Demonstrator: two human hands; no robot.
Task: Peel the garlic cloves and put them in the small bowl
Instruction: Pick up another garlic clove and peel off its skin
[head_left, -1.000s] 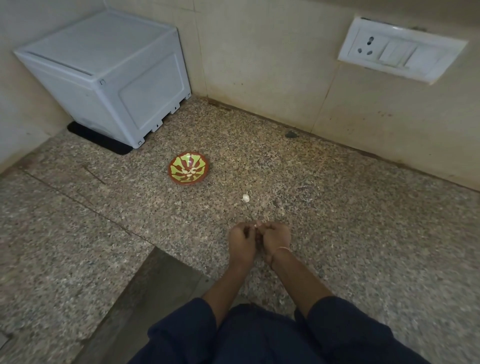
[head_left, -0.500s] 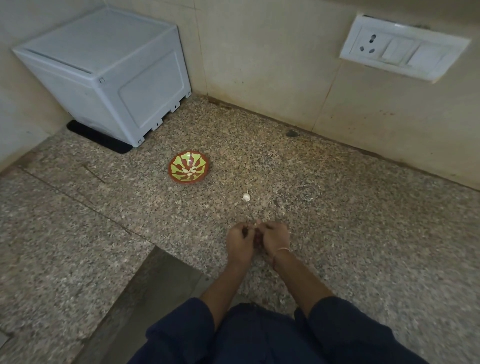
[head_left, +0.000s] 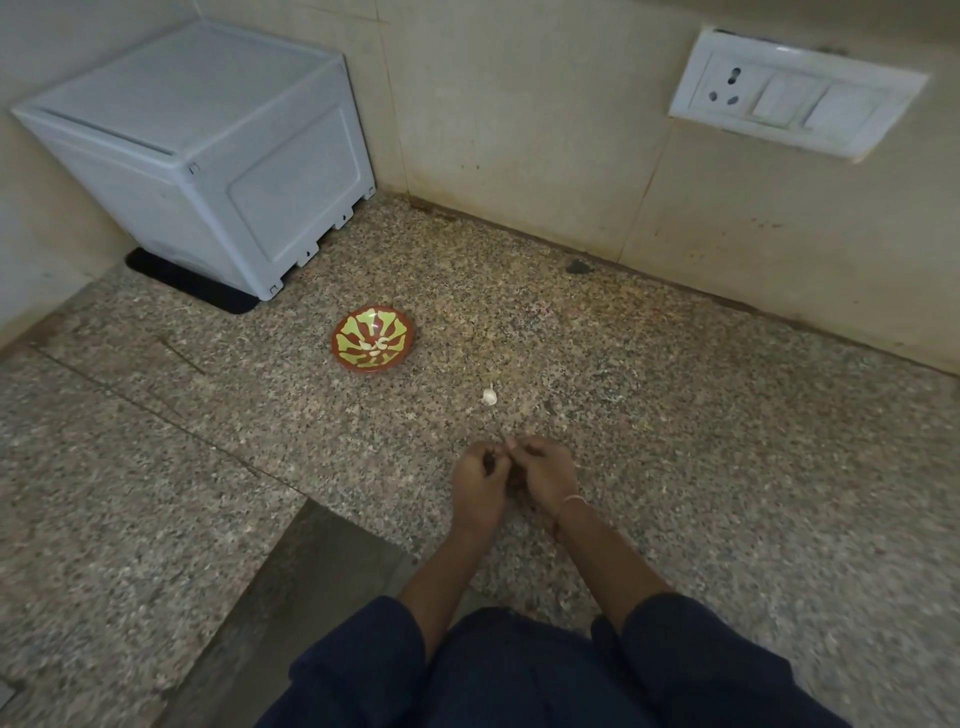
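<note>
We are partway through: a few peeled cloves (head_left: 375, 344) lie in the small bowl (head_left: 363, 366), and one loose clove (head_left: 489, 396) sits on the desk (head_left: 675, 441) between the bowl and us. Our left hand (head_left: 480, 480) and right hand (head_left: 545, 470) meet fingertip to fingertip, fingers curled, pinching what we judge to be a garlic clove, hidden by the fingers; its peeling looks unfinished.

Both bare forearms reach forward from rolled dark blue sleeves (head_left: 701, 670) and converge. The left grip (head_left: 480, 480) and right grip (head_left: 545, 470), both bare hands, meet side by side with backs upward, fingers curled inward, fingertips (head_left: 511, 445) touching at the far side. A thin bangle (head_left: 571, 500) circles the right wrist. Anything pinched between them is hidden
</note>
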